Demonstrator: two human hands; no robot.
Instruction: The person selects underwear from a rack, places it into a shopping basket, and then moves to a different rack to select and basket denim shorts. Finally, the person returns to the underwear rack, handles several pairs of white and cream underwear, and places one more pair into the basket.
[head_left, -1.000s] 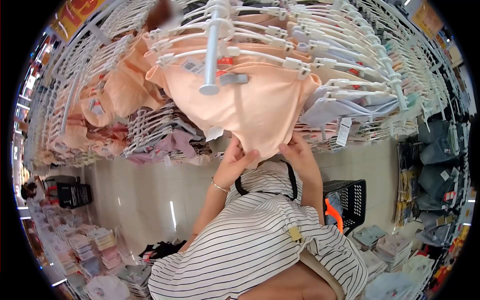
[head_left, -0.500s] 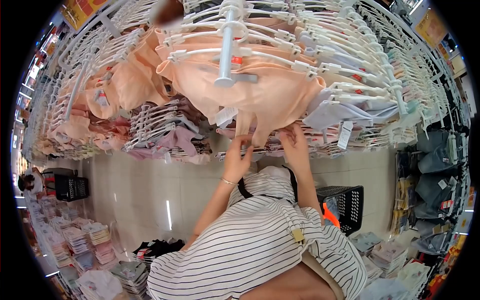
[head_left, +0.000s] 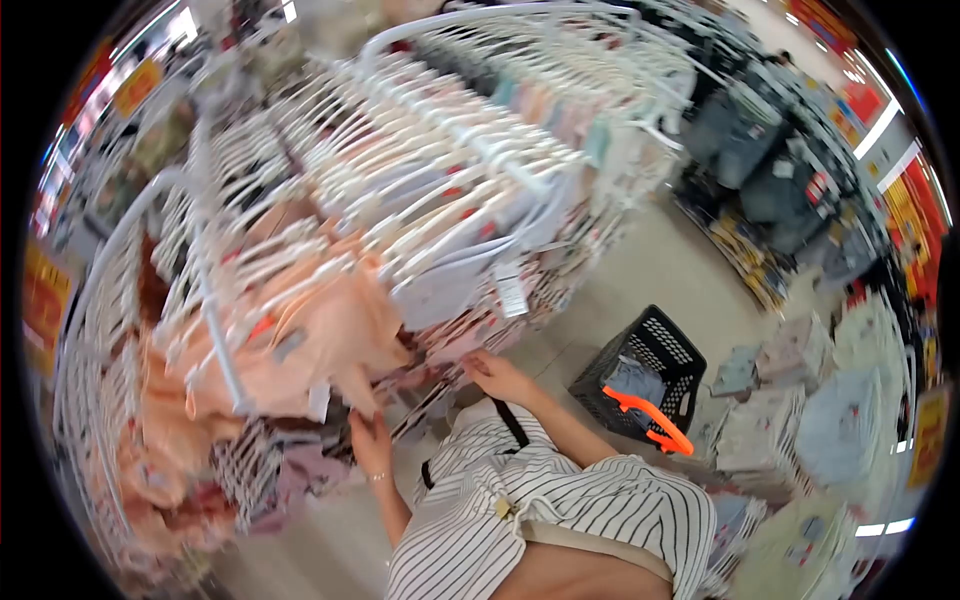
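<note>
A peach bra (head_left: 345,325) hangs at the front of the rack on a white hanger, a white tag at its lower edge. My left hand (head_left: 372,447) is at the hanging lower tip of this bra, its fingers closed lightly around the tip. To the right, my right hand (head_left: 497,376) is apart from the peach bra, its fingers loosely bent and holding nothing that shows. Beside the peach bra hang pale lavender bras (head_left: 450,290), with a white paper tag (head_left: 511,290) dangling from one.
A black shopping basket (head_left: 655,345) with an orange handle (head_left: 650,420) stands on the floor to my right, a grey-blue garment inside. Folded clothes (head_left: 765,430) are stacked beyond it. Dark jeans (head_left: 740,135) hang farther back. The white rack (head_left: 212,320) curves across the left.
My view has turned to the right, bringing the basket and stacked clothes further in. My right hand has come away from the peach bra; my left hand stays at its lower edge.
</note>
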